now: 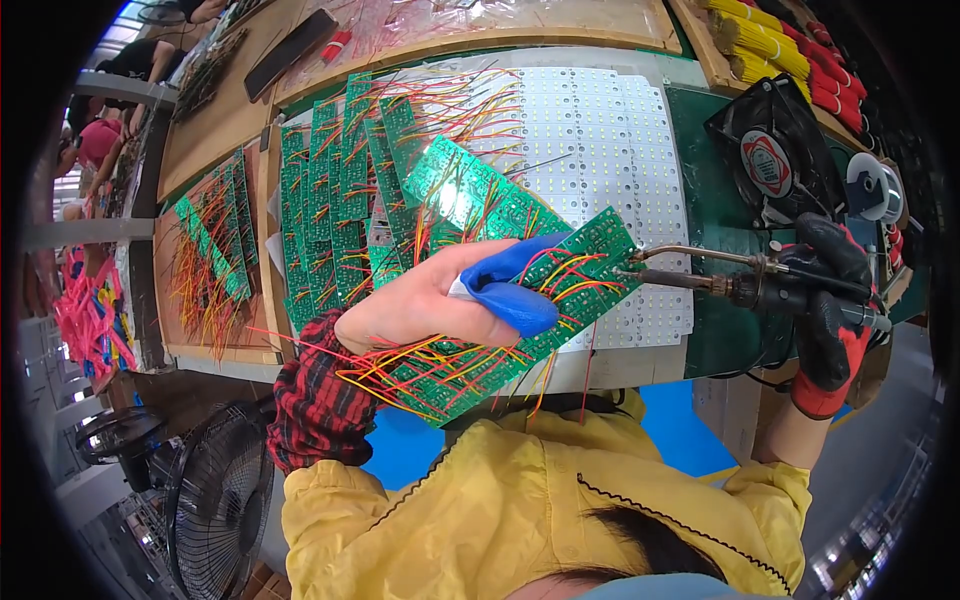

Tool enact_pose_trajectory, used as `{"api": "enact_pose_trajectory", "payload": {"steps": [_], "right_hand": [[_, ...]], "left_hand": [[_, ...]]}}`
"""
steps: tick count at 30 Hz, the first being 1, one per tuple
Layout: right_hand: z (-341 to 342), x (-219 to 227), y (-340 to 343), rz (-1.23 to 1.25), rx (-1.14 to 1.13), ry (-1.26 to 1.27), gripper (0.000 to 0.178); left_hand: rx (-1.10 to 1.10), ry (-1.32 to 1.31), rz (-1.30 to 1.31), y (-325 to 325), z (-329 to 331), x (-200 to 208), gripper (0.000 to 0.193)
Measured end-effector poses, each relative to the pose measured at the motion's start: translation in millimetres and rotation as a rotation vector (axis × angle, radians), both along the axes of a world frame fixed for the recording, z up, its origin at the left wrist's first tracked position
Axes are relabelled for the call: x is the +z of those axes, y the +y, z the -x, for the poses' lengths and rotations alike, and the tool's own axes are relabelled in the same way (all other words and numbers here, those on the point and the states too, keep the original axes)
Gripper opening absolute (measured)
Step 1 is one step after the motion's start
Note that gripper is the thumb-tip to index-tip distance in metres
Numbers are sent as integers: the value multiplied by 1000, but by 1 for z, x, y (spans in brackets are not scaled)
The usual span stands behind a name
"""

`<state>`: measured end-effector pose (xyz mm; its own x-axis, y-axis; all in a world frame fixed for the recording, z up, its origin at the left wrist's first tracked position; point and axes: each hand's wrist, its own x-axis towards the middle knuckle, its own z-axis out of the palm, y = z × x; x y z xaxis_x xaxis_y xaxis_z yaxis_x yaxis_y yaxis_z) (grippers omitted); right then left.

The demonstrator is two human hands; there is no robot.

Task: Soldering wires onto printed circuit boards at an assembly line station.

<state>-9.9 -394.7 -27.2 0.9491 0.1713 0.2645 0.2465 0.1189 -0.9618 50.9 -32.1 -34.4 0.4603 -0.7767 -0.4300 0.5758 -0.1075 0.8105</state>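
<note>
Workbench [720, 345] bears wired green boards [450, 182]; black fans [218, 490] stand left.

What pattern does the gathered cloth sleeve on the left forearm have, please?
Red and black plaid; the sleeve shows best in the head view.

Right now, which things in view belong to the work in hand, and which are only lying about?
Likely in the work:
wired green circuit board, in left grip
soldering iron, in right grip
other wired boards on the bench

Apparently lying about:
black phone-like slab
black caged fan
pink strips
</note>
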Motion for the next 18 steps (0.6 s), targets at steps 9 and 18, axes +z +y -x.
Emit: {"api": "enact_pose_trajectory", "payload": {"steps": [9,18], "right_hand": [[-9,12,17,66,69,8,61],[-16,21,17,133,150,21,61]], "left_hand": [[8,-8,18,1,1,-2,64],[-1,74,4,-1,-1,4,63]]}}
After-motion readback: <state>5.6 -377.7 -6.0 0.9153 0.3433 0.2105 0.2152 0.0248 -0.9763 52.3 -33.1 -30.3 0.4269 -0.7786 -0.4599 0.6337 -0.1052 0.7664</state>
